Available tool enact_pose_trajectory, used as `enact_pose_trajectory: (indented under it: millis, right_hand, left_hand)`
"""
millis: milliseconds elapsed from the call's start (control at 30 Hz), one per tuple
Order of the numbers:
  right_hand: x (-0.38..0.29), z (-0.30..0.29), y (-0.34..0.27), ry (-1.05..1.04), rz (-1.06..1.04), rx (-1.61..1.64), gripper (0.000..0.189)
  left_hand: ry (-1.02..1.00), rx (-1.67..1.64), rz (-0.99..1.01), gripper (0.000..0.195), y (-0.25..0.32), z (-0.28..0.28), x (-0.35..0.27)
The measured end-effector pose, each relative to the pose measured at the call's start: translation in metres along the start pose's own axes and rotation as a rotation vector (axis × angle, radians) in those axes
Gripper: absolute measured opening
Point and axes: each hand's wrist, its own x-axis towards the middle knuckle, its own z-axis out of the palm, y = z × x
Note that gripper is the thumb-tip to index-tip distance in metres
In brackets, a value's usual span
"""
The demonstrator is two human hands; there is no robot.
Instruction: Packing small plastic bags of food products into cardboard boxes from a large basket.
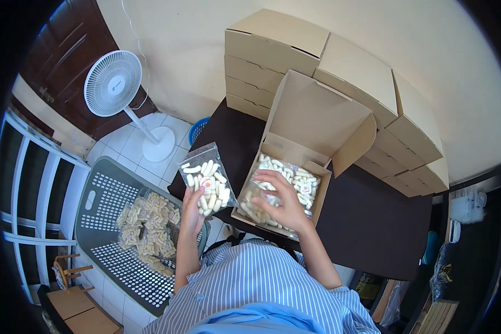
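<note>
My left hand [195, 204] grips the lower left side of a clear zip bag [211, 175] full of pale, finger-shaped pieces with a round sticker on it. My right hand [282, 202] is over the left part of a cardboard box [325, 196], fingers apart and curved, above similar bags [304, 188]; whether the fingertips touch them cannot be told. The box stands with its lid [317, 112] raised, on a table with a dark cloth [371, 221]. More filled bags [150, 229] lie heaped in a grey-green perforated plastic basket [121, 179] at my left.
Closed cardboard boxes [271, 62] are stacked along the table's back, against the wall. A white standing fan [117, 87] and a blue basket [198, 129] are on the tiled floor at the far left. Dark shelving [476, 254] holding plastic containers stands at the right.
</note>
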Motion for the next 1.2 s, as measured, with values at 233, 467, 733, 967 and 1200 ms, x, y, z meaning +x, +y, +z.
enact_pose_trajectory:
  millis: [233, 467, 733, 967, 1200]
  right_hand:
    - [-0.011, 0.003, 0.065, 0.032, -0.054, -0.585, 0.046]
    - [-0.024, 0.011, 0.067, -0.142, -0.07, -0.457, 0.039]
    - [-0.024, -0.024, 0.072, 0.31, 0.389, 0.291, 0.042]
    - [-0.029, -0.062, 0.045, 0.311, 0.172, 0.146, 0.06]
    - [-0.028, -0.066, 0.08, 0.257, 0.391, 0.553, 0.033]
  left_hand:
    - [-0.002, 0.009, -0.005, 0.046, 0.01, 0.003, 0.001]
    - [-0.213, 0.118, -0.119, 0.048, -0.008, 0.036, 0.009]
    - [-0.548, 0.414, -0.103, 0.053, -0.038, 0.079, 0.02]
    - [-1.056, 0.891, -0.321, 0.056, -0.024, 0.081, 0.029]
    - [-0.736, 0.678, 0.043, 0.045, -0.003, 0.061, 0.03]
